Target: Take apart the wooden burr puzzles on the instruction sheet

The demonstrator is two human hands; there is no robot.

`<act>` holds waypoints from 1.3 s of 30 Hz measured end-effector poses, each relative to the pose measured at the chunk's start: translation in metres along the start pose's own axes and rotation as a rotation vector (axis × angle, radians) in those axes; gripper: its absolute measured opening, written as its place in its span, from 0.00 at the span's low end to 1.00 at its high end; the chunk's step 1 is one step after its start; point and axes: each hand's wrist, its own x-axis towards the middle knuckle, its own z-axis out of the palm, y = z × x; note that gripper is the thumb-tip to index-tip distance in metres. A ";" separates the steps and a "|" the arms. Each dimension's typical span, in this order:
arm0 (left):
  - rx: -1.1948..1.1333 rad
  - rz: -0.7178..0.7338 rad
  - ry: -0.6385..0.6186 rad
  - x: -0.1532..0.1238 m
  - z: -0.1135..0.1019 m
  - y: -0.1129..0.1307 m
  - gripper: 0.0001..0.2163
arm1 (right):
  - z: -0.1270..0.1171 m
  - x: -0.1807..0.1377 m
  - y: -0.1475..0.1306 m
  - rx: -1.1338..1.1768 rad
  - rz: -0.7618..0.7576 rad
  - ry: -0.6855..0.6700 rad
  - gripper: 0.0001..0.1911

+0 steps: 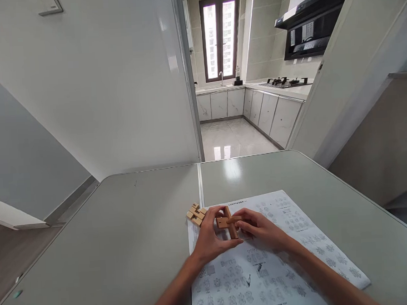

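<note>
two hands close on a half-built wooden puzzle

two hands meet over a printed instruction sheet (280,257) on a grey table (126,247). the left hand (209,236) and right hand (262,229) each curl their fingers round the same small cluster of wooden pieces (227,222), which is held just above the paper near its top left corner. judging by the view, only a few bars are crossed together so far, one upright and one lying through it; the joint looks partial. a second group of loose wooden blocks (196,213) lies on the table just beside the sheet's corner, untouched, so more seems left to fit. no box, tray or other container is in view; beyond the table an open doorway shows a kitchen (241,100).
</note>
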 end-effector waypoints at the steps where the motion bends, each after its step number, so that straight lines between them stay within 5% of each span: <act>1: -0.004 0.022 0.011 0.000 0.000 0.001 0.39 | 0.000 0.000 0.000 -0.001 -0.005 -0.022 0.22; 5: 0.012 0.076 0.050 -0.001 0.000 0.004 0.41 | 0.000 -0.002 0.000 -0.047 0.003 -0.077 0.22; 10: 0.076 0.078 0.065 -0.001 0.003 0.003 0.38 | -0.002 -0.003 -0.001 -0.246 -0.180 0.149 0.16; 13: 0.118 0.070 0.077 -0.001 0.004 0.002 0.37 | 0.002 -0.005 -0.003 -0.397 -0.254 0.171 0.11; 27: 0.137 0.031 -0.017 -0.001 0.003 -0.002 0.38 | 0.006 -0.004 0.008 -0.486 -0.127 0.213 0.12; 39: 0.190 0.028 0.067 -0.002 0.008 -0.005 0.37 | 0.004 -0.006 0.010 -0.490 -0.147 0.154 0.12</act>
